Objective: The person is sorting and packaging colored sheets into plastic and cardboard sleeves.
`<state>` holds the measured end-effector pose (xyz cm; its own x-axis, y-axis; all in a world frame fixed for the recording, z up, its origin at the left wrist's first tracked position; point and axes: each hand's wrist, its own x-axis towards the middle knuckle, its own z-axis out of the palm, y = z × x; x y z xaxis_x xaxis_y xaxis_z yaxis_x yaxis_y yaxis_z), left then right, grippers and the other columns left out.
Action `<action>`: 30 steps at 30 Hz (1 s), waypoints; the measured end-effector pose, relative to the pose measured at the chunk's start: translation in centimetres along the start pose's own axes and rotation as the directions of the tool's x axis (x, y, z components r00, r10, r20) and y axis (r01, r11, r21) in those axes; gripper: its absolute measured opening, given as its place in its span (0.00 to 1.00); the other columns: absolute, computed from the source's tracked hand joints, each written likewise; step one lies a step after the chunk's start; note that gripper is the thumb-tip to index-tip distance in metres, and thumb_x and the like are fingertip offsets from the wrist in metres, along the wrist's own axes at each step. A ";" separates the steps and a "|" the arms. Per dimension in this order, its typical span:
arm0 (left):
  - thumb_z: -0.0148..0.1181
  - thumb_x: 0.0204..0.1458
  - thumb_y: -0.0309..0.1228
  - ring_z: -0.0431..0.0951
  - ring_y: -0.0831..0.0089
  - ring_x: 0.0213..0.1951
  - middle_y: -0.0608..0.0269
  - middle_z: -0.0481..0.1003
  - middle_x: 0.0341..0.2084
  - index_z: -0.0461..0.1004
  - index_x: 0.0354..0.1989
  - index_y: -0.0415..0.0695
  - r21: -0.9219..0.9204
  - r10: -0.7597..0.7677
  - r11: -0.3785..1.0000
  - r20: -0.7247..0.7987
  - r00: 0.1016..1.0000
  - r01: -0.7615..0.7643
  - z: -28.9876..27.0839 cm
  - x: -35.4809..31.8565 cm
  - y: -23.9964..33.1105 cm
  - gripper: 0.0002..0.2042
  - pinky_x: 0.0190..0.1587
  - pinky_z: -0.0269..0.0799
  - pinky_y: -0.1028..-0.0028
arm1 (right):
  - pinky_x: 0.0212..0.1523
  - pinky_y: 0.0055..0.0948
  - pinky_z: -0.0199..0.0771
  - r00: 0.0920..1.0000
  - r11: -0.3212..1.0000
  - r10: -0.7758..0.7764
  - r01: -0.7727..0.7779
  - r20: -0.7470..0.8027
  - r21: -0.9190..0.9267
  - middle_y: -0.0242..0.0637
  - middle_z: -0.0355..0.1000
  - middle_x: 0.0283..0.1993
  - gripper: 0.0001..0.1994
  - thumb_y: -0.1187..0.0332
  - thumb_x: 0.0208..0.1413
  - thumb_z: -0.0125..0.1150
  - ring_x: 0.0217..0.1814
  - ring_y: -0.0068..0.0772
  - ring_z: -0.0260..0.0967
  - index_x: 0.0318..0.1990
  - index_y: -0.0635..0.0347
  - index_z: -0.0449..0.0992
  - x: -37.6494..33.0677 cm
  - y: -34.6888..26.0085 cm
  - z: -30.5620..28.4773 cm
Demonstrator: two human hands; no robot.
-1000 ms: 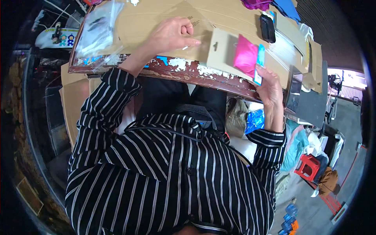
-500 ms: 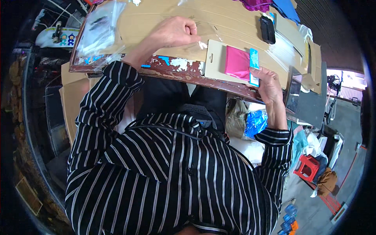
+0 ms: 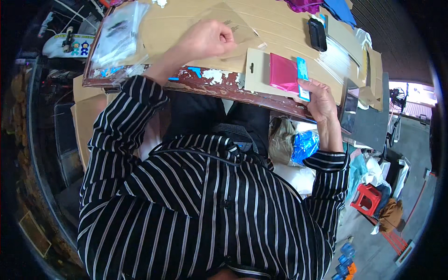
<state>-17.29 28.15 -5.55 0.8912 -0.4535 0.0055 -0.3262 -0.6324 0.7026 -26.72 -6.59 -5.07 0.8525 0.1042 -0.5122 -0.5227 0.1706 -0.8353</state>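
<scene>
My left hand (image 3: 210,41) is curled over a clear plastic bag (image 3: 238,29) on the cardboard-covered table. Its thumb and fingers are closed at the near part of the bag; the exact pinch is partly hidden. At the table's front edge, my right hand (image 3: 319,99) grips the right end of a cream backing card (image 3: 254,77) with a hang hole. A folded pink piece (image 3: 282,73), shiny as if wrapped, lies on that card. Along its right side runs a blue label strip (image 3: 303,74), with my right thumb close to its lower end.
A stack of clear bags (image 3: 114,35) lies at the table's left. To the right are a black case-like object (image 3: 318,35), clear plastic strips (image 3: 343,63) and a dark flat device (image 3: 349,107). Purple fabric (image 3: 305,4) sits at the far edge. A red stool (image 3: 366,199) stands on the floor.
The clear bag now lies flatter and reaches farther back, and its crumpled white bit near my left fingers no longer shows. The card in my right hand has shifted slightly.
</scene>
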 end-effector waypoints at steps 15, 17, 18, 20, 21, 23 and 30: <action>0.56 0.53 0.29 0.83 0.50 0.29 0.44 0.80 0.25 0.78 0.30 0.36 0.239 0.050 0.971 -0.130 0.990 -0.018 3.3 -2.4 4.5 0.09 0.36 0.81 0.54 | 0.41 0.37 0.83 0.994 0.999 -0.030 0.034 -0.101 0.036 0.35 0.79 0.39 0.10 0.71 0.52 0.70 0.41 0.29 0.77 0.41 0.62 0.82 0.8 -1.5 1.1; 0.56 0.53 0.29 0.83 0.49 0.29 0.43 0.80 0.25 0.78 0.31 0.36 0.241 0.068 0.970 -0.142 0.988 -0.033 3.5 -2.4 4.4 0.09 0.36 0.81 0.54 | 0.41 0.36 0.83 0.996 0.999 -0.021 0.023 -0.089 0.024 0.35 0.79 0.40 0.10 0.70 0.52 0.70 0.42 0.29 0.77 0.42 0.62 0.82 1.0 -1.3 1.2; 0.57 0.53 0.29 0.83 0.49 0.29 0.43 0.79 0.25 0.78 0.32 0.36 0.247 0.093 0.968 -0.149 0.985 -0.054 3.6 -2.3 4.3 0.09 0.35 0.81 0.53 | 0.40 0.35 0.83 0.995 0.999 -0.002 0.007 -0.105 0.053 0.36 0.79 0.40 0.11 0.70 0.52 0.70 0.42 0.30 0.77 0.42 0.63 0.81 1.0 -1.3 1.0; 0.57 0.53 0.29 0.83 0.48 0.29 0.42 0.79 0.25 0.78 0.33 0.36 0.248 0.106 0.967 -0.166 0.980 -0.063 3.9 -2.3 4.2 0.09 0.35 0.81 0.53 | 0.40 0.33 0.83 0.990 0.994 0.038 -0.024 -0.132 0.106 0.36 0.79 0.42 0.12 0.70 0.52 0.70 0.43 0.30 0.77 0.43 0.63 0.81 1.0 -1.6 0.5; 0.57 0.53 0.30 0.83 0.48 0.29 0.41 0.79 0.25 0.77 0.33 0.36 0.268 0.109 0.961 -0.150 0.983 -0.066 4.1 -2.3 4.2 0.09 0.35 0.81 0.53 | 0.40 0.33 0.83 0.991 0.995 0.041 -0.029 -0.126 0.097 0.36 0.79 0.42 0.12 0.70 0.52 0.70 0.43 0.30 0.77 0.43 0.63 0.81 1.2 -1.7 0.2; 0.57 0.54 0.30 0.83 0.46 0.29 0.39 0.79 0.24 0.77 0.35 0.35 0.309 0.121 0.948 -0.111 0.986 -0.082 4.3 -2.2 4.1 0.09 0.34 0.81 0.53 | 0.41 0.32 0.83 0.992 0.994 0.058 -0.047 -0.111 0.102 0.34 0.79 0.44 0.12 0.71 0.52 0.70 0.46 0.30 0.77 0.45 0.62 0.80 1.4 -2.0 -0.1; 0.58 0.54 0.31 0.83 0.47 0.29 0.42 0.79 0.23 0.77 0.33 0.36 0.292 0.160 0.952 -0.208 0.965 -0.095 4.4 -3.0 4.0 0.09 0.33 0.81 0.54 | 0.40 0.32 0.84 0.992 1.000 0.019 -0.017 -0.128 0.017 0.35 0.78 0.44 0.11 0.72 0.54 0.68 0.45 0.29 0.77 0.44 0.63 0.79 1.2 -2.7 0.6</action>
<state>-22.63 24.18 -5.86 0.8733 -0.4082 0.2660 -0.4872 -0.7418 0.4608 -24.34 -6.30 -3.30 0.8353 -0.0193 -0.5495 -0.5371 0.1851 -0.8230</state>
